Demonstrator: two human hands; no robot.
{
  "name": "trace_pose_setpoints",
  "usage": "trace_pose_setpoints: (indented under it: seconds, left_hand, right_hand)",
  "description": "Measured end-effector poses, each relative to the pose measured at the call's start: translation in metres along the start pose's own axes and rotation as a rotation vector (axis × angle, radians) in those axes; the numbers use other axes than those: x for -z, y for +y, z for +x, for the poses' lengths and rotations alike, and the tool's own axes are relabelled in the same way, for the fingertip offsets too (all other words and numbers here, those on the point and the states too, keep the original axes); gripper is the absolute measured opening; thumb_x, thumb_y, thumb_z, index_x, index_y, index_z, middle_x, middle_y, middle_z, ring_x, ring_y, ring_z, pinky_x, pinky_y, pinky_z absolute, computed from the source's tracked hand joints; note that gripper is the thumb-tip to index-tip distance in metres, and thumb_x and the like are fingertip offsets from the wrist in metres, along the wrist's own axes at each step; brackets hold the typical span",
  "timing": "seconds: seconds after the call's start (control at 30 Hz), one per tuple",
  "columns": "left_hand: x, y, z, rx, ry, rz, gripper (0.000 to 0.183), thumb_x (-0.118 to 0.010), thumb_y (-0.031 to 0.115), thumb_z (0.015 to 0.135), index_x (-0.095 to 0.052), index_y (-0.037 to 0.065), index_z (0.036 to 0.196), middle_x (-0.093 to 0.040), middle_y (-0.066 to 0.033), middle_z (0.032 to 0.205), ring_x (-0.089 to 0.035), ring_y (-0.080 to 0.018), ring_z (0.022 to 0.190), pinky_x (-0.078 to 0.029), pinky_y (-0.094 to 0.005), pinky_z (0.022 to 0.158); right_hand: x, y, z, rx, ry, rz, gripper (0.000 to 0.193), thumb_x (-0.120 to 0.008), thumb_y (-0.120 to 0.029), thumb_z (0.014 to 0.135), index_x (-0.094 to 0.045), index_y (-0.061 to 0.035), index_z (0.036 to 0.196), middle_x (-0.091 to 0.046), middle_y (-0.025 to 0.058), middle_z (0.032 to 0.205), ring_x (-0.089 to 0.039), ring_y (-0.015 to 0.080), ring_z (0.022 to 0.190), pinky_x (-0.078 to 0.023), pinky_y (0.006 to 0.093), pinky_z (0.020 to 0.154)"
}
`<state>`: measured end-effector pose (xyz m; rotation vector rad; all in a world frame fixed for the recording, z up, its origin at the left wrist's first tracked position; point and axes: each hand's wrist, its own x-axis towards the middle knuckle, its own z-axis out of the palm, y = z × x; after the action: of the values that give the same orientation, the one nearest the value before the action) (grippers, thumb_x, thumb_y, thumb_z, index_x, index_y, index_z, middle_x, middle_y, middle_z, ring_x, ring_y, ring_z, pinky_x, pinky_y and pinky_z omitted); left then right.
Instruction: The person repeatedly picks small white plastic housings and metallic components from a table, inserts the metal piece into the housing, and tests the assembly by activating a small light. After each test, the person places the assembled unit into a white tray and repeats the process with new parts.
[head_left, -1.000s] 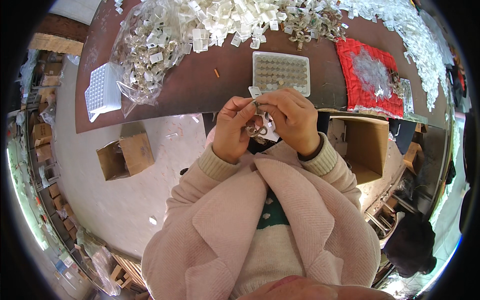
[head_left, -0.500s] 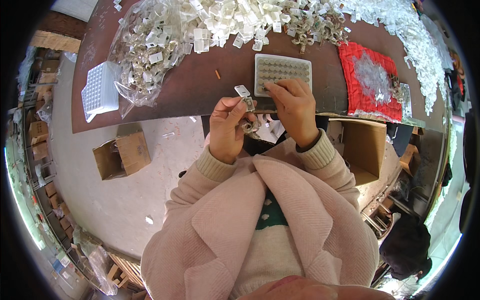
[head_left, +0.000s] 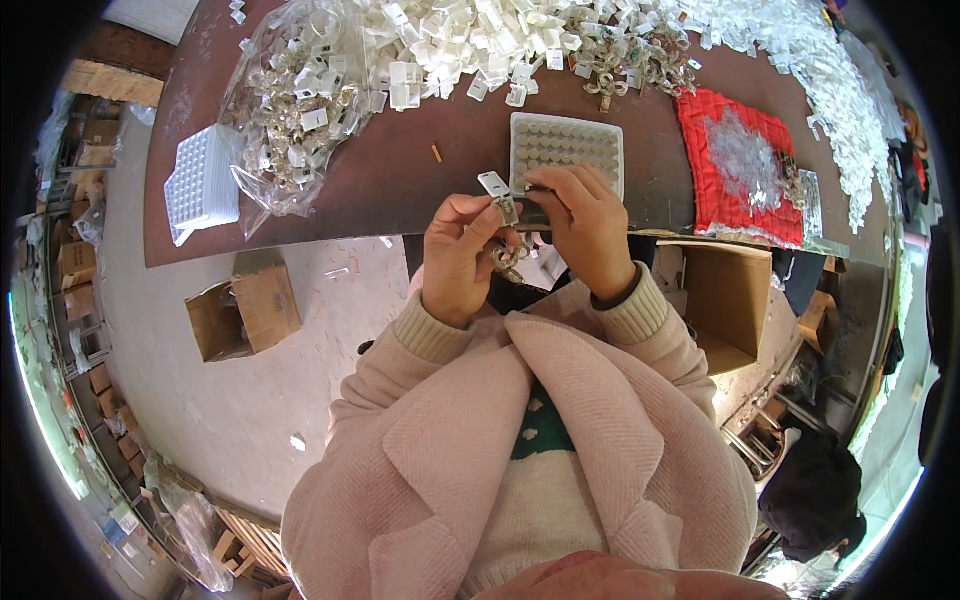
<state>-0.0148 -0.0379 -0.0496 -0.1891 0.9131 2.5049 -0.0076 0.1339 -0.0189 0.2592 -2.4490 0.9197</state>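
Observation:
My left hand (head_left: 462, 250) pinches a small white plastic case (head_left: 494, 184) whose lid is flipped up. A bundle of thin coiled wire (head_left: 510, 258) hangs below the case, by my fingers. Just to the right, my right hand (head_left: 580, 225) has its thumb and forefinger pressed together close to the case. What lies between those fingertips is too small to make out. Behind my right hand stands a white tray (head_left: 568, 117) holding rows of round grey discs that look like button cells; the hand covers its near part.
Across the table's far side spread heaps of white plastic cases (head_left: 450, 45) and a clear bag (head_left: 290, 120) of wired ones. Stacked blister trays (head_left: 203, 185) stand left, a red cloth (head_left: 740, 165) right. Cardboard boxes (head_left: 265, 305) sit below the table edge.
My right hand has drawn back from the tray's near left part toward the case, fingers still pinched. My left hand and the case have shifted very slightly right.

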Motion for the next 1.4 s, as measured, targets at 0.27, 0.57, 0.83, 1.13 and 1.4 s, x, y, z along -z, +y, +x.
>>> trace_pose_setpoints:
  seconds: [0.27, 0.57, 0.83, 1.13, 1.4]
  left_hand:
    - [-0.005, -0.001, -0.006, -0.024, -0.074, -0.028, 0.010, -0.064, 0.001, 0.096, -0.061, 0.004, 0.105, -0.069, -0.0112, 0.093, -0.070, -0.0185, 0.072, -0.057, -0.0288, 0.060]
    - [-0.006, -0.003, -0.013, 0.064, -0.091, -0.122, 0.008, -0.064, 0.005, 0.098, -0.064, 0.005, 0.106, -0.070, -0.0081, 0.094, -0.068, -0.0144, 0.072, -0.057, -0.0270, 0.064]
    - [-0.011, -0.007, -0.012, 0.049, -0.049, -0.102, 0.007, -0.063, 0.006, 0.098, -0.063, 0.004, 0.106, -0.070, -0.0077, 0.094, -0.067, -0.0138, 0.073, -0.058, -0.0281, 0.065]
    - [-0.009, -0.004, -0.013, 0.112, -0.124, -0.066, 0.010, -0.064, 0.007, 0.098, -0.063, 0.002, 0.106, -0.069, -0.0080, 0.090, -0.067, -0.0140, 0.072, -0.057, -0.0264, 0.061]
    - [-0.006, -0.005, -0.010, 0.157, -0.153, -0.159, 0.012, -0.064, 0.008, 0.098, -0.063, 0.003, 0.108, -0.070, -0.0075, 0.093, -0.067, -0.0132, 0.076, -0.057, -0.0249, 0.064]
  right_hand:
    - [0.016, -0.025, -0.001, -0.010, 0.060, 0.152, 0.015, -0.075, -0.002, 0.076, -0.072, -0.0078, 0.090, -0.070, 0.0050, 0.084, -0.065, 0.0256, 0.079, -0.049, 0.0356, 0.073]
    - [0.029, -0.031, -0.011, -0.062, -0.022, 0.284, 0.020, -0.076, 0.000, 0.081, -0.075, -0.0037, 0.101, -0.071, 0.0090, 0.096, -0.065, 0.0244, 0.086, -0.051, 0.0326, 0.079]
    - [0.022, -0.027, -0.027, -0.047, -0.006, 0.345, 0.021, -0.073, -0.002, 0.087, -0.073, -0.0006, 0.108, -0.069, 0.0120, 0.107, -0.066, 0.0236, 0.094, -0.053, 0.0318, 0.081]
    - [0.028, -0.024, -0.023, -0.267, -0.015, 0.531, 0.015, -0.076, 0.004, 0.081, -0.074, -0.0010, 0.095, -0.071, 0.0099, 0.092, -0.068, 0.0184, 0.082, -0.054, 0.0288, 0.074]
    - [0.031, -0.029, -0.020, -0.093, -0.012, 0.258, 0.015, -0.075, 0.000, 0.082, -0.075, -0.0029, 0.097, -0.071, 0.0116, 0.095, -0.068, 0.0252, 0.088, -0.053, 0.0321, 0.078]
